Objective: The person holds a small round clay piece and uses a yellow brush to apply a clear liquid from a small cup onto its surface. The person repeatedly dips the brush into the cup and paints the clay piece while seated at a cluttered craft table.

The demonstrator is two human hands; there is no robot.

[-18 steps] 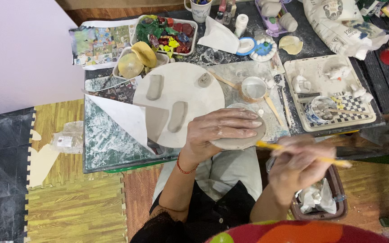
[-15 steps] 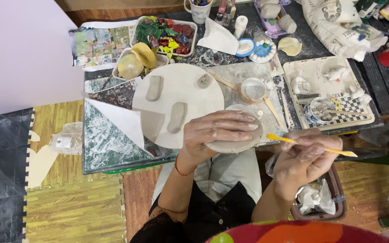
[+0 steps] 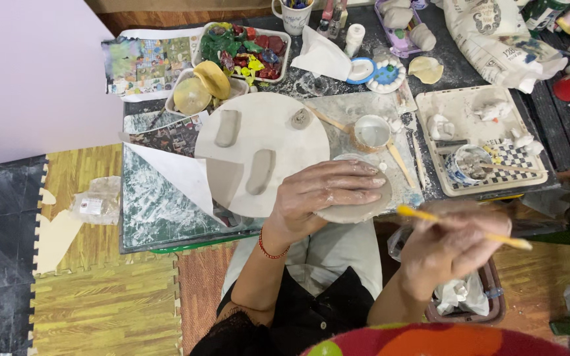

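Note:
My left hand [image 3: 328, 196] lies flat on top of a round grey clay disc [image 3: 362, 209] at the near edge of the low table, fingers pointing right and pressing it. My right hand [image 3: 453, 242], blurred, is closed around a thin yellow stick tool [image 3: 509, 240] just right of the disc and off the table edge. Behind my left hand sits a round white board [image 3: 273, 142] carrying two long clay lumps [image 3: 260, 172] and a small clay knob [image 3: 300, 118].
A small bowl of cloudy water [image 3: 373, 131] with wooden sticks stands behind the disc. A tray [image 3: 483, 142] with clay bits and a cup is at right. Coloured clay pieces [image 3: 245, 49], a yellow sponge [image 3: 213, 78], a sack [image 3: 496, 39] and foam floor mats [image 3: 100, 290] surround.
My right hand with the yellow stick has risen slightly and moved right, away from the disc. My left hand stays pressed on the clay disc.

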